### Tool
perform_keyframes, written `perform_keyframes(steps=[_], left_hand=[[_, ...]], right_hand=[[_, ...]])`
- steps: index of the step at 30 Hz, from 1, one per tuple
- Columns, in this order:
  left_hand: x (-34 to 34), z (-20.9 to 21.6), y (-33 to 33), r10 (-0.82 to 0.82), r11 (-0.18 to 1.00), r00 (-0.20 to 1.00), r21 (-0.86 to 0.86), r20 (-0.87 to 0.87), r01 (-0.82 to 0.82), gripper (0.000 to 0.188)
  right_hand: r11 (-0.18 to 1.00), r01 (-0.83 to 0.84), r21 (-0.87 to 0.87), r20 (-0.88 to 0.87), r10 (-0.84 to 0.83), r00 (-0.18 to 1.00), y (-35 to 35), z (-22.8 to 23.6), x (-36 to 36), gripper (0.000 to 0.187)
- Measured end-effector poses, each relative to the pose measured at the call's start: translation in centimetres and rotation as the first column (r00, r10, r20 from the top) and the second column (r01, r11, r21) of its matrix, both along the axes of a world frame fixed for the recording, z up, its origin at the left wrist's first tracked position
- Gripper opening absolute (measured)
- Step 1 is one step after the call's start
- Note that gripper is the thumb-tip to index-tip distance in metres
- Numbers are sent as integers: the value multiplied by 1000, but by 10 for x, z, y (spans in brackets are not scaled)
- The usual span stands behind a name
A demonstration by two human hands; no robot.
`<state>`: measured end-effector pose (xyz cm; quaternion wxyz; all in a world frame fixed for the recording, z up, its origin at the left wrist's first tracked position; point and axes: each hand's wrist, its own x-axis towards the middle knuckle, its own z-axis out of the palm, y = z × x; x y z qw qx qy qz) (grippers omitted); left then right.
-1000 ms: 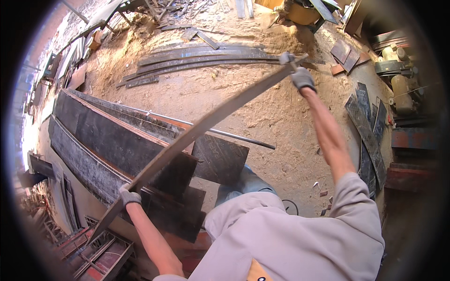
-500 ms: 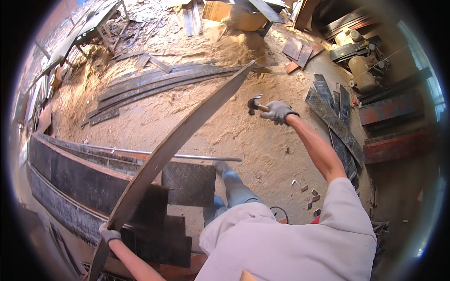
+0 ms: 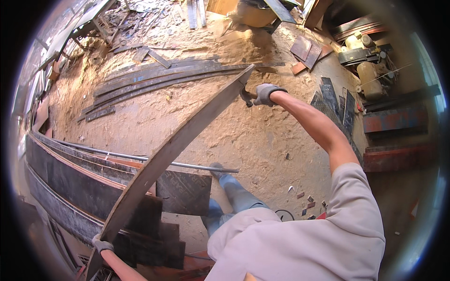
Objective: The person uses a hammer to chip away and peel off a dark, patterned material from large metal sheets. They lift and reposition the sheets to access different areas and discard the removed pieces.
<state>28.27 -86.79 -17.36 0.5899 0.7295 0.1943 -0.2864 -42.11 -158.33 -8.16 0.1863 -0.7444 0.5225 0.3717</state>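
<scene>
Right grip (image 3: 267,94) around hammer (image 3: 246,97), moved leftward, nearer plank (image 3: 182,139)

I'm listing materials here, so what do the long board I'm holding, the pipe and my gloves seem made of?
Long board: probably wood or plywood, matte grey-brown, going by its dull, unpolished face. Pipe: likely metal, smooth and silvery, from its sheen. Gloves: seemingly knitted fabric, matte grey, from their ribbed-looking texture.

The grey-gloved left hand (image 3: 101,243) grips the near end of a long, grey-brown wooden board (image 3: 176,144); the grey-gloved right hand (image 3: 267,93) holds a dark metal hammer (image 3: 245,97) beside its far end, above the tan, sawdust-strewn floor (image 3: 262,136).
</scene>
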Motion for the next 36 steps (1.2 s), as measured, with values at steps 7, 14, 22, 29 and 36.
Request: perform_keyframes(steps=[7,14,22,29,36], left_hand=[[-2,-3,0,115,992,993,58,21,-116,38],[6,-13,17,125,992,992,2,-9,-125,27],[-38,-26,23,223,975,922,-64,316,-214,20],[-31,-27,-5,442,889,849,-21,290,-457,12],[-33,-36,4,361,919,882,46,303,-392,42]], right_hand=[[998,39,49,25,-41,999,-3,-5,23,40],[985,172,1,164,-170,972,-12,-12,-5,39],[606,783,141,445,-745,496,114,-189,-70,45],[987,101,-123,288,-61,956,23,-115,-157,30],[844,531,-75,604,-386,698,161,-255,-169,38]])
